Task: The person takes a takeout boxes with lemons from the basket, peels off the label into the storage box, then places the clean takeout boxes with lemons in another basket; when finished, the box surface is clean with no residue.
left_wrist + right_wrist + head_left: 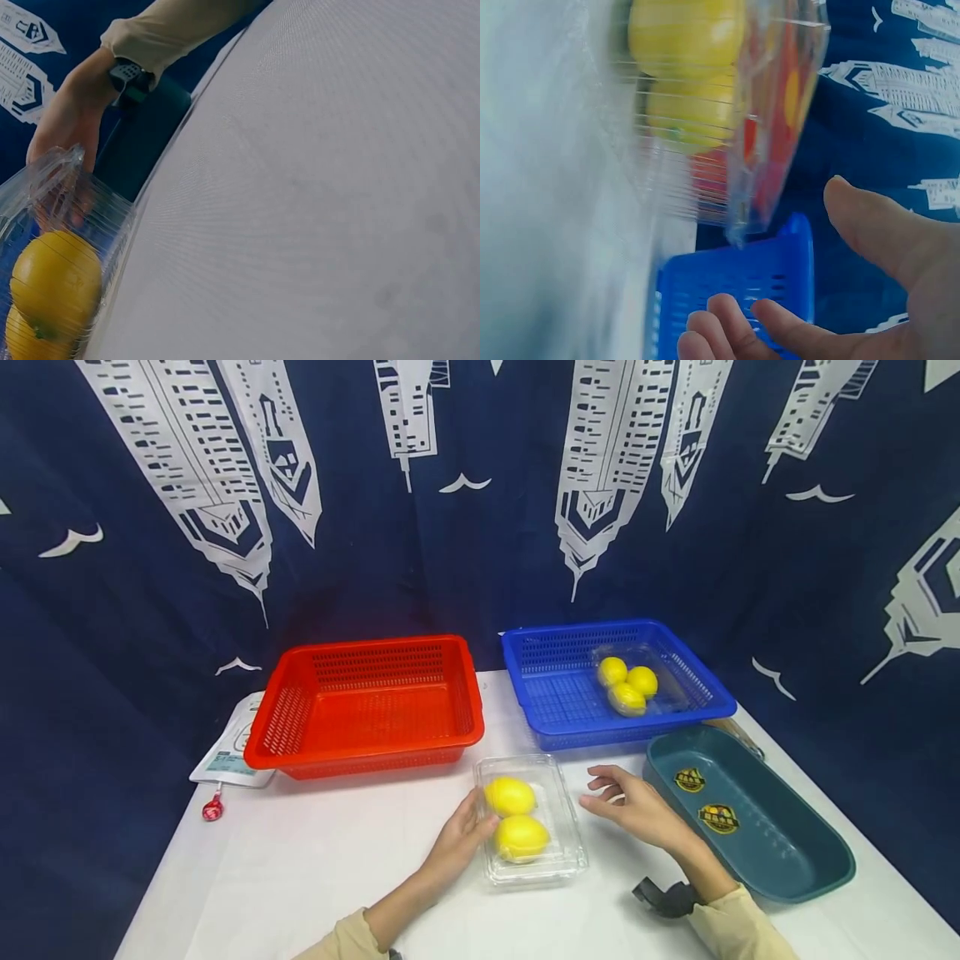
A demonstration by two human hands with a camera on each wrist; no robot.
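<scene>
A clear plastic clamshell box stands on the white table with two yellow lemons inside. My left hand holds the box at its left side, thumb over the edge beside the nearer lemon, the other fingers along the wall. This hand is out of sight in the left wrist view, where the box and a lemon fill the lower left corner. Off the box's right side, my right hand hovers with loosely bent fingers and nothing in them. The right wrist view shows its thumb well apart from the fingers.
Behind stand a red basket and a blue basket; the blue one holds another clear box with three lemons. A teal basin with two stickers lies at right. A white pouch and red lollipop are at left.
</scene>
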